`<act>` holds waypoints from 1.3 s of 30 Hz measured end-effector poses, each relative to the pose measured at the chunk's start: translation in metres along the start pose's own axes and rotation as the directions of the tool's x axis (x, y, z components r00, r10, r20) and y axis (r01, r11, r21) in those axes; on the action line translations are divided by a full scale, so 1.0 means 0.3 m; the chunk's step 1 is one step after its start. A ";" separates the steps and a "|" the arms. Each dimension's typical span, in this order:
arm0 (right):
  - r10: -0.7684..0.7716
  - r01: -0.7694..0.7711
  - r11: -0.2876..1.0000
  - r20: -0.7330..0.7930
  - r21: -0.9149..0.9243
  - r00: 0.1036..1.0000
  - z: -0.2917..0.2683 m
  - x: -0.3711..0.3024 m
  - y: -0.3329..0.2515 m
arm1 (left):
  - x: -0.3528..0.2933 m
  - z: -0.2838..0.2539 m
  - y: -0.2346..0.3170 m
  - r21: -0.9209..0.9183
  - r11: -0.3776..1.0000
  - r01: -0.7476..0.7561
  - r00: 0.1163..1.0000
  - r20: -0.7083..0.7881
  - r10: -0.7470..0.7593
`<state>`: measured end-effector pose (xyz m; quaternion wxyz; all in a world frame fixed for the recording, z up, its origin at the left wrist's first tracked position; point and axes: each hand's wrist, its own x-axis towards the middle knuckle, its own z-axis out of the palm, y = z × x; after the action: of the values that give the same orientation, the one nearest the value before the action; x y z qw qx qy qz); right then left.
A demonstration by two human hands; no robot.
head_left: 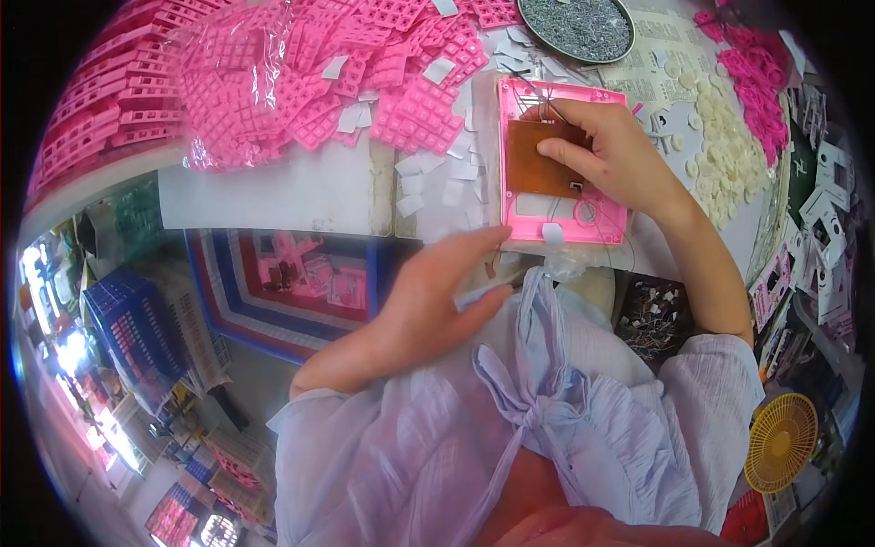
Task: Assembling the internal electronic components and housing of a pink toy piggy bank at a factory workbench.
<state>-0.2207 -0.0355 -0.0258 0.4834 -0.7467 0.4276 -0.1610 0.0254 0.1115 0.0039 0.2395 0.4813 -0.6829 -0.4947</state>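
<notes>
My right hand (pixel 606 155) grips a brown circuit board (pixel 533 169), the thumb lying on its face and the fingers at its upper edge. The board is over a pink plastic housing (pixel 565 231) on the table, covering its upper middle. Thin wires (pixel 538 89) show above the board, and a loop of wire (pixel 586 213) lies in the housing's lower right. Beside the housing's lower left corner, my left hand (pixel 437 287) has its fingers stretched out and the thumb apart, with nothing held. Whether a fingertip touches the corner, I cannot tell.
Pink keypad sheets (pixel 365 55) are heaped at the back left, some in clear plastic. A round tray of small metal parts (pixel 583 27) stands behind the housing. Cream-coloured pieces (pixel 729 155) lie to the right. Below the table's left edge is a striped bin (pixel 246 296) with pink parts.
</notes>
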 end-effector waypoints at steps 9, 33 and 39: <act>-0.239 0.185 0.836 -0.038 -0.516 0.970 0.018 0.022 -0.051 | 0.196 -0.015 -0.090 0.456 0.821 -0.344 0.904 -0.075 0.421; -0.312 0.339 0.605 0.177 -0.720 0.933 0.042 -0.158 -0.065 | 0.300 -0.066 0.024 0.640 0.671 -0.374 0.923 0.325 0.204; -0.338 0.287 0.474 0.130 -0.832 0.932 0.088 -0.151 -0.104 | 0.828 -0.197 0.013 0.691 0.615 -0.381 0.886 0.082 0.456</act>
<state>-0.2146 0.0211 -0.0038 0.0161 -0.9461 0.3208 -0.0407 -0.0335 -0.1368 -0.0061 0.1860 0.3867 -0.8966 -0.1094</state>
